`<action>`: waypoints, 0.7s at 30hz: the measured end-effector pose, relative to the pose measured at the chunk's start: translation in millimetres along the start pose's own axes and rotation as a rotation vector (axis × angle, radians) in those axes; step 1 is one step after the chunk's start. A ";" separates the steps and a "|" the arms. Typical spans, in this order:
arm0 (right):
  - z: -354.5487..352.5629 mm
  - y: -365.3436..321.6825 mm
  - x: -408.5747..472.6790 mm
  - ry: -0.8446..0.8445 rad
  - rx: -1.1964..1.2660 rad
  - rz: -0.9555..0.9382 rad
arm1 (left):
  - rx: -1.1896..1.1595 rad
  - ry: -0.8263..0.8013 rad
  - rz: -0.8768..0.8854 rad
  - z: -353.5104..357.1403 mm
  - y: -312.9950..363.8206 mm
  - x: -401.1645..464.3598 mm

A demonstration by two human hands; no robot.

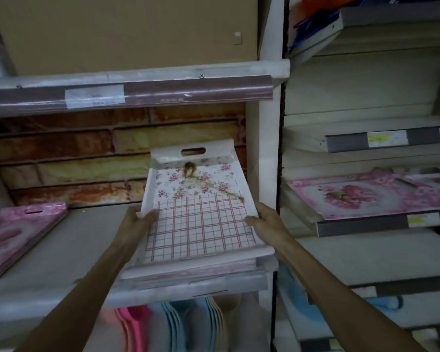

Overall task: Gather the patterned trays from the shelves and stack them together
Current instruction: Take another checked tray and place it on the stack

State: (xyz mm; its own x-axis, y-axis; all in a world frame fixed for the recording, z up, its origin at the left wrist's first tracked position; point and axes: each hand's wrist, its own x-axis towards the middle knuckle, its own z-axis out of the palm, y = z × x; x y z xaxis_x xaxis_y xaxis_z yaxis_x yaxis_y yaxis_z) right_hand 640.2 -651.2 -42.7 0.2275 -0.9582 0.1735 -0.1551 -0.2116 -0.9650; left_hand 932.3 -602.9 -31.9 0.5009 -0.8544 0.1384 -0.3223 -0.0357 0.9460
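A white tray with a red check and small flowers point(198, 199) tilts up at its far end, its near end resting on a stack of similar trays point(188, 271) at the front of the middle shelf. My left hand point(140, 218) grips its left rim and my right hand point(266, 219) grips its right rim. A pile of pink floral trays point(18, 232) lies on the same shelf at the left. Another pink rose tray point(366, 194) lies on the shelf of the right-hand unit.
The shelf above has a rail with a price label point(94, 96). A white upright post point(267, 148) divides the two shelf units. Pink and blue plastic items point(170, 323) hang below the shelf. Brick-pattern backing point(74, 153) lines the rear.
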 end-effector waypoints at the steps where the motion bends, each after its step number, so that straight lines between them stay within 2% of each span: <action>1: 3.4 0.8 4.9 0.010 -0.026 0.010 | 0.013 -0.010 -0.014 0.0 -2.9 6.0; 10: 25.6 37.5 30.8 -0.008 -0.183 0.139 | 0.331 -0.014 0.015 13.9 -48.5 41.0; 21: 30.9 63.2 38.5 -0.016 -0.266 0.195 | 0.519 -0.022 0.097 26.3 -77.0 58.3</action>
State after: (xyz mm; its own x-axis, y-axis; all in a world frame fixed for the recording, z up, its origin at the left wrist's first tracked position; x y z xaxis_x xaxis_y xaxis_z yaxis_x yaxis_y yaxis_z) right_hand 668.9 -695.5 -103.0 0.1836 -0.9829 -0.0145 -0.4425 -0.0695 -0.8941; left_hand 965.2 -663.6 -104.4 0.4341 -0.8769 0.2064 -0.7243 -0.2036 0.6587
